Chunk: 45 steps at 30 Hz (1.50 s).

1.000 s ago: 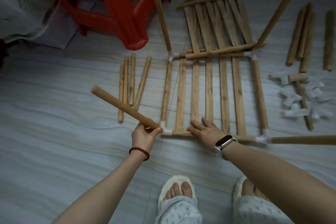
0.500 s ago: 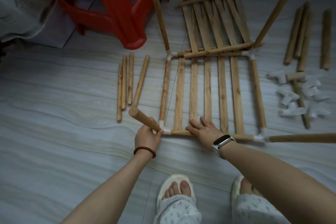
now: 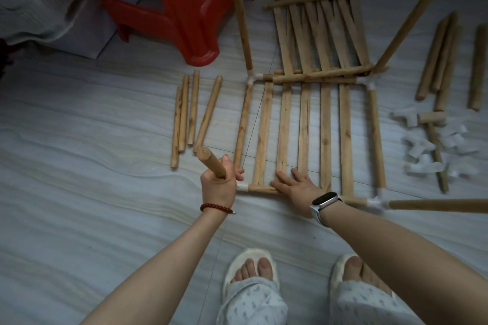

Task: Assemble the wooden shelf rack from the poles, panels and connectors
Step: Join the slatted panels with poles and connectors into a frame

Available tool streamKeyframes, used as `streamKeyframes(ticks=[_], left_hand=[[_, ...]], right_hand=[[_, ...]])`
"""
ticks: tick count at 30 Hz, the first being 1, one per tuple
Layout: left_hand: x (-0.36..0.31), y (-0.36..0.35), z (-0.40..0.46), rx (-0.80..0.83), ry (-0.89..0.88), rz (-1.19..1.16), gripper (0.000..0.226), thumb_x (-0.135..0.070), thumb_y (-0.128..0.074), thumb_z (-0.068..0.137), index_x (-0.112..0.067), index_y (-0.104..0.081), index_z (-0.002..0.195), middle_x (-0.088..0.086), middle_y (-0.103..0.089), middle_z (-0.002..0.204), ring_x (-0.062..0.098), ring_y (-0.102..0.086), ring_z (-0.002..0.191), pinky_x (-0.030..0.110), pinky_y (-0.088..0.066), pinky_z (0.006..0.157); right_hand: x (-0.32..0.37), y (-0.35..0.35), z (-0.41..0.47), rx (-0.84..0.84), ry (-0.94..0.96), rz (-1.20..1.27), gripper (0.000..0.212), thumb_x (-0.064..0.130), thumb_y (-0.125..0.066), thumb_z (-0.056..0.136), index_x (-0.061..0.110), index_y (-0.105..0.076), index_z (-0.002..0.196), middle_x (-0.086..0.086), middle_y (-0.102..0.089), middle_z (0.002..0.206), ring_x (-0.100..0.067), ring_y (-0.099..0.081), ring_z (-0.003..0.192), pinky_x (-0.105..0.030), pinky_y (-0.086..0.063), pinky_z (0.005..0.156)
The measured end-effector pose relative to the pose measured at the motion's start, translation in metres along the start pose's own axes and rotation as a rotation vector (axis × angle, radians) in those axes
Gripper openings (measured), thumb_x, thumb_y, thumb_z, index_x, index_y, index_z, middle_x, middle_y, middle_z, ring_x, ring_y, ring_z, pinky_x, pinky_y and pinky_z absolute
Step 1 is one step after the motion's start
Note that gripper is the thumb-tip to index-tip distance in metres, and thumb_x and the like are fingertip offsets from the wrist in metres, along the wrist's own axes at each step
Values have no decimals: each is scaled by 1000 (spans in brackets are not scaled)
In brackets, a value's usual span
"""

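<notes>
1. While my left hand (image 3: pixel 218 184) wraps a fist around a pole (image 3: pixel 211 165), the pole stands nearly upright at the frame's near-left corner, its round end tipped toward the camera.
2. I press my right hand (image 3: pixel 295 187) flat, fingers spread, on the near rail and slat ends of the frame (image 3: pixel 306 134); it grips nothing.
3. White connectors (image 3: pixel 243 187) join the frame's corners; poles rise from the two far corners, and one lies level from the near-right corner.
4. A second panel (image 3: pixel 322 31) lies on the floor beyond, its slats skewed.
5. Four thin sticks (image 3: pixel 192 113) lie left of the frame, apart from it.
6. Spare poles (image 3: pixel 443 60) and loose connectors (image 3: pixel 438 145) sit to the right.
7. A red stool (image 3: pixel 169 8) stands far left.
</notes>
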<state>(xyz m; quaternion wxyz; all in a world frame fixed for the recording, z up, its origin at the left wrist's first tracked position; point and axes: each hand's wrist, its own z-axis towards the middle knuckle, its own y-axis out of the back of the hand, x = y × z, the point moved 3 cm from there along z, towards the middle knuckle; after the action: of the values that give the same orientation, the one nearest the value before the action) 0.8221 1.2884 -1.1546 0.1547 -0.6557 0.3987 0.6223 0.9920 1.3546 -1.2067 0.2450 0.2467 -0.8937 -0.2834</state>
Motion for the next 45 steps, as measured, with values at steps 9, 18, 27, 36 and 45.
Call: streamKeyframes(ticks=[9,18,27,36,45], left_hand=[[11,2,7,116,-17,28,55,-24,-39,96,-13,-52,44,-4,-52,38,3,-68,67,26,-48,76],[8,2,5,137,56,116,53,-40,-40,91,-23,-57,44,-7,-62,51,9,-67,73,28,-48,71],[21,6,-17,472,544,839,66,-46,-44,92,-8,-25,143,14,-39,140,30,-46,119,39,-44,94],[-72,-129,-36,861,-263,1063,58,-39,-42,93,-17,-25,144,10,-35,144,28,-38,128,40,-37,99],[-48,-246,-31,1048,-539,1143,63,-42,-41,94,-28,-11,148,2,-3,157,25,-6,143,47,-22,111]], right_hand=[[-4,-5,4,28,1,16,82,-17,-27,86,32,-8,150,6,16,157,-32,13,144,-48,0,115],[-2,0,-2,53,-5,-20,82,-15,-30,87,32,-3,150,5,17,157,-32,12,144,-47,-5,116],[1,48,-33,79,-60,20,48,15,-36,100,21,-29,146,-11,-32,150,-29,-36,134,-38,-36,106],[-81,184,-134,-284,-184,80,38,18,-39,100,22,-46,137,-4,-51,137,-22,-50,121,-24,-37,87],[-243,74,-148,-400,-489,329,40,14,-49,94,16,-48,134,-14,-49,134,-29,-50,119,-30,-39,94]])
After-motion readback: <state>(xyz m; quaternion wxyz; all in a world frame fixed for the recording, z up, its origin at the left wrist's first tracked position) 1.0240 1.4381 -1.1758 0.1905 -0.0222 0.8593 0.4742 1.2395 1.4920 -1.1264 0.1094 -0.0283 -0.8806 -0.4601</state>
